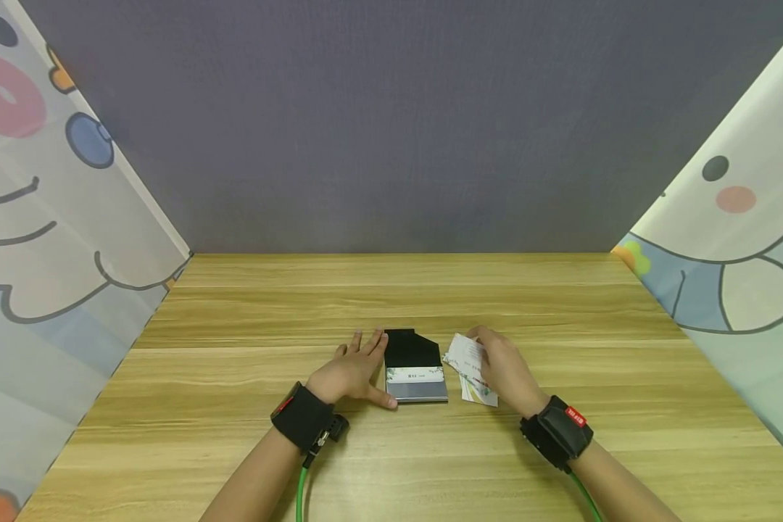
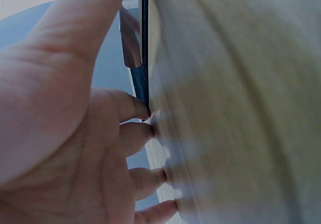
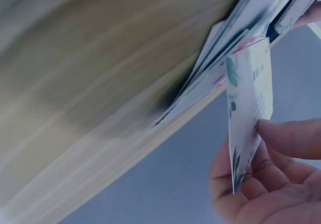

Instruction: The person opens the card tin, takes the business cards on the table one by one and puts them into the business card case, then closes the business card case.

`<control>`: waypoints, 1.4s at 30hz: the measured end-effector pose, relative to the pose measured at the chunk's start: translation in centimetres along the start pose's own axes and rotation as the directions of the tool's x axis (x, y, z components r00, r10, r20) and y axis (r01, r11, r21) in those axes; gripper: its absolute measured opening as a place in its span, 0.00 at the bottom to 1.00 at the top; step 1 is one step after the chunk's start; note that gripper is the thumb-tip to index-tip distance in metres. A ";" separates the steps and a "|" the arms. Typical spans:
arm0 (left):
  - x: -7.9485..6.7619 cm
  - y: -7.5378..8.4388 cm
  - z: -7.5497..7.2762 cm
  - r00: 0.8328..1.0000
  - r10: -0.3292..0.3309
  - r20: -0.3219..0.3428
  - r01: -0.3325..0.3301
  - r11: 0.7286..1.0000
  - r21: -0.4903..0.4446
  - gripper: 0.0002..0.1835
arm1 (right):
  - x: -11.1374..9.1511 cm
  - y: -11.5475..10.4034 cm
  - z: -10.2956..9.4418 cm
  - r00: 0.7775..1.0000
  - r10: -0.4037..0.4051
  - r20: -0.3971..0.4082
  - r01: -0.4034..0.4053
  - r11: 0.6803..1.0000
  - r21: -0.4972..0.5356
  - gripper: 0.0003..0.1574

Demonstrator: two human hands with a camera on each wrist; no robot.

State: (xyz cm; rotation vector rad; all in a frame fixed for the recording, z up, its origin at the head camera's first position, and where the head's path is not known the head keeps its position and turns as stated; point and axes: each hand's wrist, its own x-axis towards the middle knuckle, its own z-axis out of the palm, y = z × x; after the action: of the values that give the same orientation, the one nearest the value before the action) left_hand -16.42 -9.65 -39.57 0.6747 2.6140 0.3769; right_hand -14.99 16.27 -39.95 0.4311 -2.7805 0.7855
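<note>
An opened card case [image 1: 423, 392] lies on the table, its black flap [image 1: 411, 349] folded back and a white printed card [image 1: 415, 375] showing inside. My left hand [image 1: 347, 377] rests at the case's left side with fingers spread. Its thumb touches the lower left corner, and its forefinger is by the upper left one. In the right wrist view, my right hand [image 3: 286, 169] pinches a white card with a leaf print [image 3: 251, 93] between thumb and fingers. Below that card, more loose cards [image 3: 200, 83] lie overlapping on the table, just right of the case.
The wood-grain table [image 1: 365, 290] meets a dark grey panel [image 1: 398, 145] at the back. Cartoon-printed sheets [image 1: 744, 210] stand along both sides. Each wrist wears a black band [image 1: 557, 432] with a green cable [image 1: 300, 493] running toward the near edge.
</note>
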 end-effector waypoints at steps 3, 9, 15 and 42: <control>0.0 0.0 0.0 1.000 0.000 -0.001 0.000 1.000 -0.001 0.62 | 0.1 -0.1 0.0 1.000 0.002 -0.007 -0.002 1.000 0.004 0.21; -0.1 -0.1 0.0 1.000 0.001 -0.002 -0.001 1.000 -0.001 0.62 | 0.3 -0.4 0.0 1.000 0.009 -0.028 -0.008 1.000 0.022 0.21; -0.1 -0.1 0.0 1.000 0.010 -0.009 -0.009 1.000 0.003 0.62 | 0.7 -1.3 0.1 0.998 -0.013 -0.066 0.016 0.998 0.054 0.18; -0.1 0.0 -0.1 1.000 -0.005 -0.017 0.005 1.000 -0.002 0.62 | 1.8 -5.2 2.5 0.991 -0.127 -0.038 0.132 0.976 0.172 0.12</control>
State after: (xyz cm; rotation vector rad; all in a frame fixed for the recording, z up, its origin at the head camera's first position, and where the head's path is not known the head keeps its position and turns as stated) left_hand -16.37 -9.70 -39.45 0.6665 2.6303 0.3847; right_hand -15.30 10.33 -39.05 0.6215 -2.6375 0.9988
